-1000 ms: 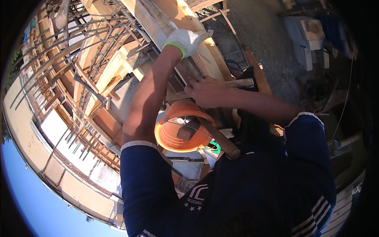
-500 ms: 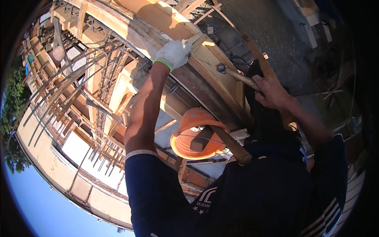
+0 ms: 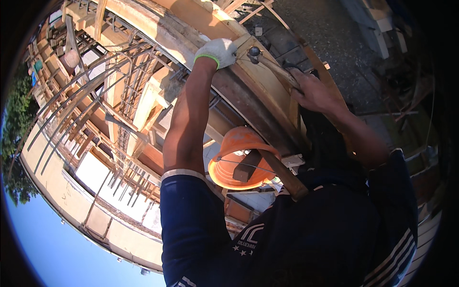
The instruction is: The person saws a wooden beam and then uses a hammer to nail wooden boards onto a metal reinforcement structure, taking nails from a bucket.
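My left hand [image 3: 215, 51], in a white work glove with a green cuff, is closed at the edge of a wooden formwork beam [image 3: 267, 88]. What its fingertips pinch is too small to make out. My bare right hand [image 3: 313, 88] grips a hammer [image 3: 277, 69] by its wooden handle. The hammer's round metal head hangs just right of the gloved fingertips, over the boards. Below the beam, close to my body, hangs an orange bucket [image 3: 241, 136] with a dark wooden block [image 3: 247, 166] in it and a wooden handle [image 3: 285, 177] slanting out over its rim.
Bent steel rebars [image 3: 81, 91] fan out on the left, among wooden formwork and a rebar cage. A long plank [image 3: 320, 71] runs past my right hand. Far below at upper right lies grey ground [image 3: 311, 24]. A pale curved wall [image 3: 62, 201] stands at lower left.
The hammer and my right hand have moved up and left, bringing the head closer to my gloved hand. My left hand has shifted slightly up and right, still closed.
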The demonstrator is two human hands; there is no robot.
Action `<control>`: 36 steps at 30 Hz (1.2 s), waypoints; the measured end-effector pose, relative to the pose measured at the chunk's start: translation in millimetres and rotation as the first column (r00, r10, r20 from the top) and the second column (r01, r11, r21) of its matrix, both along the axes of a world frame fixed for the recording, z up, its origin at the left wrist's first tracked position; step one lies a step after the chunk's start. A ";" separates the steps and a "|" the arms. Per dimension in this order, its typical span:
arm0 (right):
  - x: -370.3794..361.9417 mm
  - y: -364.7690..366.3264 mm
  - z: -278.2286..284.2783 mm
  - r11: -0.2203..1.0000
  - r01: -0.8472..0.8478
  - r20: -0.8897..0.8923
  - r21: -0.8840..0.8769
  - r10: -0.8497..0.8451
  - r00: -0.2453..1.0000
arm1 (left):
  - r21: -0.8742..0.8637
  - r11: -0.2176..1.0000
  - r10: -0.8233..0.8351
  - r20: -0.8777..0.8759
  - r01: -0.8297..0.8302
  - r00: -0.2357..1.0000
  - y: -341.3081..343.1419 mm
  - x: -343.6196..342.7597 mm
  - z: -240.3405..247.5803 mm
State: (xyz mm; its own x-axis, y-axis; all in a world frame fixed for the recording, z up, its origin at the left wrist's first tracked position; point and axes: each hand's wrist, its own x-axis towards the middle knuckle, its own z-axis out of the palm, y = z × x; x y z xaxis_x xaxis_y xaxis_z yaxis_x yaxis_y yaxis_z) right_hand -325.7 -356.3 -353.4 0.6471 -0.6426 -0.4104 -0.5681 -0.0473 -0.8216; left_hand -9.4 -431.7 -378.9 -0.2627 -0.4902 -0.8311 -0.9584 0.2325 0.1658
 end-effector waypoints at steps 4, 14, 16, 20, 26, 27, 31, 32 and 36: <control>24.9 15.4 -20.3 0.998 0.026 0.011 0.055 -0.027 1.000 | 0.023 0.998 0.055 -0.003 -0.055 0.998 -3.1 13.8 -24.2; 38.7 0.3 -5.0 0.999 0.032 0.133 0.002 -0.032 0.991 | 0.103 0.992 0.078 -0.049 -0.072 0.996 -15.8 10.7 -15.8; 39.9 2.4 -12.8 0.996 0.070 0.168 -0.048 -0.061 0.984 | 0.061 0.996 0.075 -0.077 -0.071 0.994 -12.8 12.1 -19.3; 46.7 16.0 -24.7 0.983 0.141 0.252 -0.118 -0.108 0.962 | 0.128 0.987 0.101 -0.048 -0.094 0.994 -17.2 11.3 -19.4; 61.1 33.4 -28.2 0.988 0.136 0.141 -0.067 -0.126 0.982 | 0.193 0.980 0.054 -0.027 -0.048 0.998 -18.8 12.5 -25.7; 61.8 35.6 -30.3 0.992 0.116 0.123 -0.057 -0.108 0.987 | 0.177 0.984 0.031 -0.033 -0.025 0.999 -18.4 13.7 -25.7; 64.5 30.4 -20.7 0.959 0.254 0.257 -0.125 -0.216 0.942 | 0.200 0.979 0.056 -0.026 -0.050 0.998 -31.2 2.1 -0.9; 65.8 23.7 -13.3 0.956 0.272 0.276 -0.109 -0.234 0.932 | 0.223 0.970 0.101 -0.015 -0.095 0.995 -32.3 -0.4 7.3; 67.6 16.1 -12.6 0.951 0.301 0.297 -0.068 -0.269 0.916 | 0.076 0.996 0.052 -0.092 -0.045 0.994 -14.3 13.0 -25.2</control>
State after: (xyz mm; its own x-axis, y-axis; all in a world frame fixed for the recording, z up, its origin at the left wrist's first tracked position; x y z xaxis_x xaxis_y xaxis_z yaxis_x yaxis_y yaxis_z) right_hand -258.1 -340.2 -366.0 0.5080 -0.8474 -0.1546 -0.3172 -0.0171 -0.9482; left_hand 3.6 -446.0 -404.1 -0.3184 -0.4425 -0.8383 -0.9477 0.1697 0.2704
